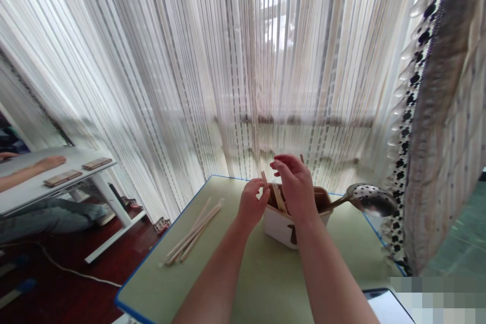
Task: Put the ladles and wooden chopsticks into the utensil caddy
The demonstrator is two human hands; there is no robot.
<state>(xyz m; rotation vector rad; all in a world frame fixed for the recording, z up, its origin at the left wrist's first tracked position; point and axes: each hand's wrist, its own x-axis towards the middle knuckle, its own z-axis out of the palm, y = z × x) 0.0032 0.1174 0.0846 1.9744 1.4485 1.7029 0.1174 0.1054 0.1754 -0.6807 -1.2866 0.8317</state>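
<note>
A white utensil holder [280, 229] with a brown divided rim stands on a pale green table [261, 283]. At its left side, my left hand [253, 201] is closed in a pinch on light wooden chopsticks [265, 178], whose ends show above the fingers. My right hand [298, 182] is raised over the holder, its fingers loosely bent and apart, with nothing visible in them. Between my hands, a flat wooden utensil [280, 198] leans in the holder. A metal slotted spoon [370, 199] sticks out to the right. My right hand and wrist hide part of the holder.
Several chopsticks [197, 233] lie in a loose bundle on the table's left. A dark-edged white object [387, 306] is at the lower right. Sheer curtains [228, 86] hang behind. Another person's arm [34, 168] rests on a white table [23, 187] at left.
</note>
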